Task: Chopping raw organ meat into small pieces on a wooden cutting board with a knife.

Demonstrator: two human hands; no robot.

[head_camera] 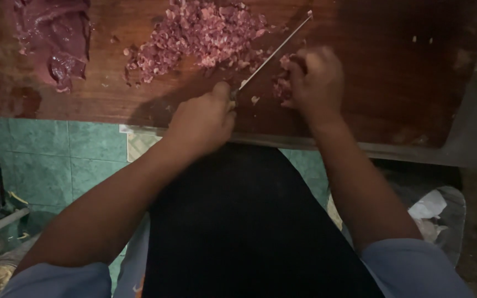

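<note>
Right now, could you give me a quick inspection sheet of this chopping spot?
Surface: dark wooden board, stained and wet in patches.
Job's things: knife with a thin blade lying aslant; heap of minced red meat; small clump of meat under the right hand.
Clutter: uncut slab of raw meat at far left; scattered scraps.
Grippers: left hand grips the knife handle; right hand presses on the clump.
Cables: nothing seen.
Surroundings: green tiled floor; crumpled white bag at right.
</note>
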